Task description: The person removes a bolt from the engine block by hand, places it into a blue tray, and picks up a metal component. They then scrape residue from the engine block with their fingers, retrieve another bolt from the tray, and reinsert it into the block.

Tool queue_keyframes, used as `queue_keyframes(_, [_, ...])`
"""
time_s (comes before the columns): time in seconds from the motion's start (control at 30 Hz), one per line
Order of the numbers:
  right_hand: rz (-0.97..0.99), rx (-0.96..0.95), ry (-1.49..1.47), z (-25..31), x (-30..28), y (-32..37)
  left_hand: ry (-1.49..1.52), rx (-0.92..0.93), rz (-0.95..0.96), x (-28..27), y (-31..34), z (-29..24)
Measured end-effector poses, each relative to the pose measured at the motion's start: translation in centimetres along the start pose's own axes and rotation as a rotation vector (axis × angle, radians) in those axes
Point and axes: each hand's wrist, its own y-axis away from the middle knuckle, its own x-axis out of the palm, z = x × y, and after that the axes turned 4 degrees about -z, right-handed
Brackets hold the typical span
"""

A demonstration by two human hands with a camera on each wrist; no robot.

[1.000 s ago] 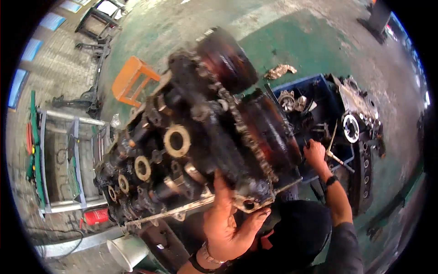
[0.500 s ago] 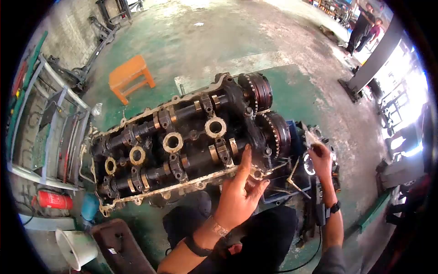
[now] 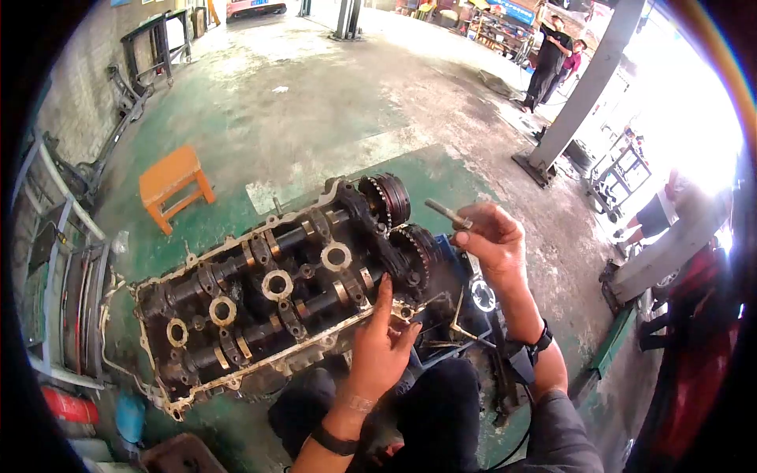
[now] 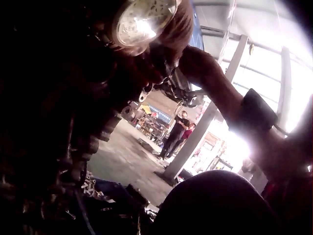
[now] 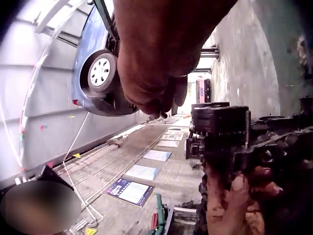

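A dark, oily cylinder head (image 3: 276,284) with two camshafts and pale rings lies across the middle of the head view, two round sprockets (image 3: 414,252) at its right end. My left hand (image 3: 378,355) rests at its near right corner, index finger extended onto the dark metal, thumb apart. Raised to the right of the sprockets, my right hand (image 3: 497,244) pinches a thin metal bolt (image 3: 443,211) between thumb and fingers. In the right wrist view the left hand (image 5: 232,205) touches the part below a sprocket (image 5: 220,120).
An orange stool (image 3: 169,183) stands behind the cylinder head. A blue crate (image 3: 449,348) with parts and tools is at its right. Farther off are a grey post (image 3: 583,102) and two standing people. A red extinguisher (image 3: 69,406) lies at the lower left.
My right hand has risen from the crate area and now holds the bolt up beside the sprockets. The left hand stays at the cylinder head's corner. The head view has tilted upward.
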Motion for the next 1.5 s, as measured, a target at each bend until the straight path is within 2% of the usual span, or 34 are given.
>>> queue_keyframes(0.1, [0.058, 0.016, 0.124, 0.7, 1.0, 0.2, 0.002, 0.006, 0.012, 0.0, -0.1, 0.2])
queue_keyframes(0.2, [0.081, 0.032, 0.119, 1.8, 2.4, 0.3, -0.016, 0.022, 0.008, 0.0, -0.1, 0.1])
queue_keyframes(0.37, [0.101, -0.072, 0.196, 1.4, 3.7, 0.0, 0.007, 0.024, 0.006, 0.1, -0.2, 0.7])
queue_keyframes(0.43, [0.121, -0.167, 0.250, 1.4, 4.0, -0.2, -0.015, 0.101, -0.020, 0.1, -0.1, 0.9])
queue_keyframes(0.57, [0.157, -0.181, 0.337, 2.3, 4.4, -0.6, -0.020, 0.122, -0.039, 0.1, -0.2, 0.8])
queue_keyframes(0.63, [0.141, -0.172, 0.342, 3.1, 4.6, -0.5, -0.018, 0.028, 0.006, 0.0, 0.0, 0.6])
queue_keyframes(0.8, [0.153, -0.132, 0.329, 3.3, 4.3, -1.1, -0.022, 0.022, 0.008, 0.0, -0.1, 0.5])
queue_keyframes(0.87, [0.161, -0.015, 0.306, 3.3, 4.7, -1.7, -0.027, 0.026, -0.008, 0.0, -0.1, 0.4])
queue_keyframes(0.93, [0.201, -0.030, 0.323, 3.4, 5.3, -3.0, -0.028, -0.024, 0.019, -0.1, -0.1, 0.1])
queue_keyframes(1.0, [0.224, -0.150, 0.298, 3.2, 6.1, -4.3, -0.012, -0.004, -0.003, 0.0, -0.1, 0.1])
queue_keyframes(1.13, [0.249, -0.116, 0.311, 2.4, 8.0, -6.8, -0.010, -0.027, 0.012, -0.1, -0.1, 0.1])
queue_keyframes(1.17, [0.265, -0.195, 0.378, 2.2, 8.4, -7.6, -0.022, -0.022, 0.016, -0.1, -0.1, 0.2])
queue_keyframes(1.3, [0.336, -0.139, 0.425, 0.8, 9.6, -9.7, -0.070, -0.033, 0.016, -0.2, -0.1, 0.4])
queue_keyframes(1.5, [0.344, -0.185, 0.511, 0.5, 10.5, -10.5, -0.071, -0.046, 0.015, -0.3, -0.2, 0.4])
